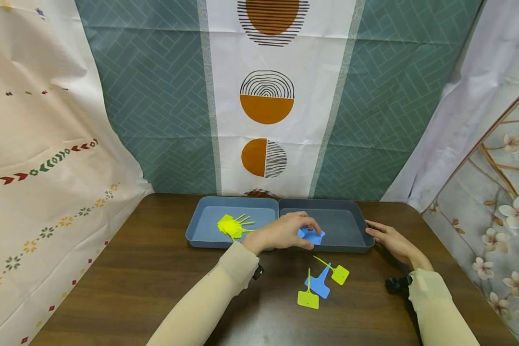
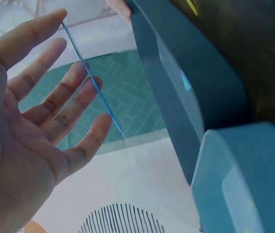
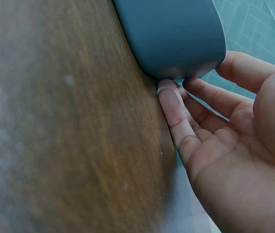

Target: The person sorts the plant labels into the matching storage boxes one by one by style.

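Observation:
My left hand (image 1: 285,230) is over the dark grey tray (image 1: 328,247) and pinches a blue plant label (image 2: 98,90) between thumb and fingertips. In the left wrist view that label shows edge-on as a thin line. A bit of blue (image 2: 186,80) shows inside the tray there. At the tray's right end my right hand (image 1: 393,242) touches the outer wall with fairly straight fingertips. On the table in front lie a blue label (image 1: 319,287), a yellow-green label (image 1: 308,300) across it, and another yellow-green label (image 1: 340,275).
A blue-grey tray (image 1: 207,240) stands against the left side of the dark tray. Several yellow-green labels (image 1: 229,226) lie heaped in it. Both trays are at the back of the wooden table (image 1: 155,288), before a patterned curtain (image 1: 164,120).

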`<state>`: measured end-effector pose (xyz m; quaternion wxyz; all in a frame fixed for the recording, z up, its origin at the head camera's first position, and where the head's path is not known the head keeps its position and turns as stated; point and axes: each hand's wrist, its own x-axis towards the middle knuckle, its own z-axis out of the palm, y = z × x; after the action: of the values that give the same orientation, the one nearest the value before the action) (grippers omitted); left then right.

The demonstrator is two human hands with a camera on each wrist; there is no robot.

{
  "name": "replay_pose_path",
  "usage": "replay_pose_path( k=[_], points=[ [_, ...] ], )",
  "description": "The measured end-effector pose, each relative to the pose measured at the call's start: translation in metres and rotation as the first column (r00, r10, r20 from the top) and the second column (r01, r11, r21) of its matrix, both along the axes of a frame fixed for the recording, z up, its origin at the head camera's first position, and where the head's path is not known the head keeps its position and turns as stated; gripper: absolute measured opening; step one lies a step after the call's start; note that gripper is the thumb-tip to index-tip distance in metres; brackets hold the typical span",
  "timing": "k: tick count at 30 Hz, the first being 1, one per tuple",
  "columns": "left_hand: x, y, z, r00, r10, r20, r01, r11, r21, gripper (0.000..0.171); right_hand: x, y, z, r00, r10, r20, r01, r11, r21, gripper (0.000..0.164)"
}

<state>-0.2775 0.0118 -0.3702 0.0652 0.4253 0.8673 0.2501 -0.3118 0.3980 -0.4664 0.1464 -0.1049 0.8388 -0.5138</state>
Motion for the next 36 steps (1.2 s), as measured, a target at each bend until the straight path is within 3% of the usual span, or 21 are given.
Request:
replay_pose_path(
  k=[10, 15, 23, 36],
  points=[
    [-0.035, 0.013, 0.024, 0.999, 0.021, 0.045, -0.015, 0.991, -0.131, 0.033, 0.001, -0.002, 0.0, 1.0, 0.008, -0.024, -0.007, 1.0, 0.01, 0.072],
    [-0.048, 0.021, 0.034, 0.998, 0.014, 0.065, 0.0, 0.977, -0.214, 0.034, 0.001, -0.002, 0.0, 0.999, 0.008, -0.031, -0.008, 1.0, 0.008, 0.072],
    [-0.058, 0.031, 0.04, 0.993, 0.052, 0.103, -0.02, 0.955, -0.296, 0.033, 0.001, 0.0, -0.001, 0.999, 0.004, -0.035, -0.004, 1.0, 0.015, 0.072],
    [-0.062, 0.039, 0.031, 0.987, 0.097, 0.13, -0.041, 0.924, -0.38, 0.035, 0.0, 0.001, -0.002, 0.999, 0.004, -0.038, -0.004, 1.0, 0.004, 0.072]
  ],
)
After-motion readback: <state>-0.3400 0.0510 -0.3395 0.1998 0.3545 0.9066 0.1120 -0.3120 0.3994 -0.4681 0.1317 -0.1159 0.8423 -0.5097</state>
